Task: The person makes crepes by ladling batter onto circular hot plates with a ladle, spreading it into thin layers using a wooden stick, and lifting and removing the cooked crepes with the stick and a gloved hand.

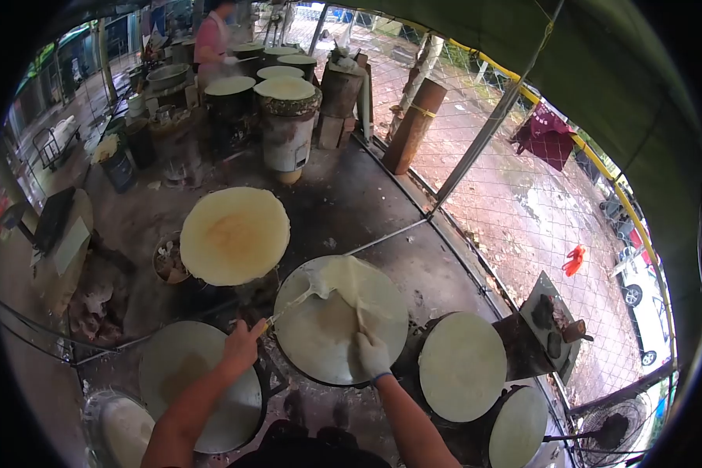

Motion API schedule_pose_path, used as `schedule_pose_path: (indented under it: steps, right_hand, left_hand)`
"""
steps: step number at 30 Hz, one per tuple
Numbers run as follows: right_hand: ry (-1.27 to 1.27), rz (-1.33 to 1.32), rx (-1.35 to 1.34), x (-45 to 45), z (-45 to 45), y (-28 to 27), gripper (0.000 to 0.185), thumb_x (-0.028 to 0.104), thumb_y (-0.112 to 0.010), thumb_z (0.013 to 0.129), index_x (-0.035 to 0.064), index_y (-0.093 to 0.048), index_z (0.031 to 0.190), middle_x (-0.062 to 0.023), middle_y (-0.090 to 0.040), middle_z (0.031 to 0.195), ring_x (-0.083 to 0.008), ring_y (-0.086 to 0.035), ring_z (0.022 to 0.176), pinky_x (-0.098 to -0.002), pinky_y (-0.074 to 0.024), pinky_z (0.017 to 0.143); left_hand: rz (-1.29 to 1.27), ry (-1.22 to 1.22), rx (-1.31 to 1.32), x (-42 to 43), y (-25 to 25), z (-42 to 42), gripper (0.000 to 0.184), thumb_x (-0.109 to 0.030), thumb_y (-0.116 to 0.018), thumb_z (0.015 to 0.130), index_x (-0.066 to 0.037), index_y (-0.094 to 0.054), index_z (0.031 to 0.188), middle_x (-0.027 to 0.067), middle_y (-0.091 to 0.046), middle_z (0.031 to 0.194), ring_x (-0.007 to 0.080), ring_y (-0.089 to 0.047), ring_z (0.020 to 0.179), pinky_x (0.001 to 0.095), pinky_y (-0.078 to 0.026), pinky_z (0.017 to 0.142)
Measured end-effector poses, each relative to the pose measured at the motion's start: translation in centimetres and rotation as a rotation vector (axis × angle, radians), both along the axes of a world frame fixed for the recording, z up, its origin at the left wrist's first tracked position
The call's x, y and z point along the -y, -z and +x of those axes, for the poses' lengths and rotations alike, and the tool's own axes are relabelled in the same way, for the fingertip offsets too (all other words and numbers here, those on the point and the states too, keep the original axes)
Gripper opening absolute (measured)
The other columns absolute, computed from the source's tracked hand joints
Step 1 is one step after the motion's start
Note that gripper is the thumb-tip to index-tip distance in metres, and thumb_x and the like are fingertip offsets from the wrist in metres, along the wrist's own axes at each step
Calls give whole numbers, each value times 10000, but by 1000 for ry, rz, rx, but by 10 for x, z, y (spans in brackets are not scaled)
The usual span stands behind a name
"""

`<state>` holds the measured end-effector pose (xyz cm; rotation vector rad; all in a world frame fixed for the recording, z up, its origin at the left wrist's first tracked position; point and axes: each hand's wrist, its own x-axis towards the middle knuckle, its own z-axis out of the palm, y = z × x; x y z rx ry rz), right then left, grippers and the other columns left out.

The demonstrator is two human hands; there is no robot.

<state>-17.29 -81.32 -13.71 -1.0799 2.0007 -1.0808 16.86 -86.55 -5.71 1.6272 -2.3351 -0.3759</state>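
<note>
A round griddle lies in front of me, with pale wet batter folded and stretched over its far half. My left hand, bare, is closed around the yellow handle of a thin spatula-like tool; its far end reaches the batter's left edge. In a white glove, my right hand is over the griddle's near right part. Its fingers are closed on a thin stick-like tool that touches the batter. The exact shape of this tool's end is hidden in the batter.
Beyond stands another griddle with a round pancake. More griddles flank me, at left and right. A bucket holds scraps. A wire fence runs along the right. Farther back, a person stands beside several drum stoves.
</note>
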Motion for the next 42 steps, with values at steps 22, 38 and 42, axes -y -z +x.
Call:
schedule_pose_path:
  steps: [22, 38, 42]
  right_hand:
    - [-252, 153, 352, 49, -77, -52, 371, 165, -632, 884, -9, -600, 1210, -32, -665, 908, -98, -583, 677, -213, -477, 606]
    - [-678, 745, 699, 37, -105, -18, 275, 274, -596, 921, 93, -643, 1122, 22, -574, 666, -50, -448, 462, -202, -312, 387]
    - [-493, 796, 702, 56, -163, -19, 245, 255, -602, 907, 58, -655, 1042, 19, -548, 644, -53, -415, 446, -221, -279, 375]
  left_hand:
    - [422, -613, -827, -94, 3, -9, 176, -153, -602, 855, -9, -504, 879, 41, -521, 623, 145, -521, 497, 299, -405, 457]
    - [160, -576, -390, -156, 14, -61, 231, -153, -600, 810, -12, -471, 939, 224, -590, 742, 424, -596, 684, 514, -440, 616]
    - [362, -576, -164, -206, 4, -79, 214, -154, -556, 824, -7, -481, 959, 262, -608, 858, 470, -589, 802, 550, -447, 702]
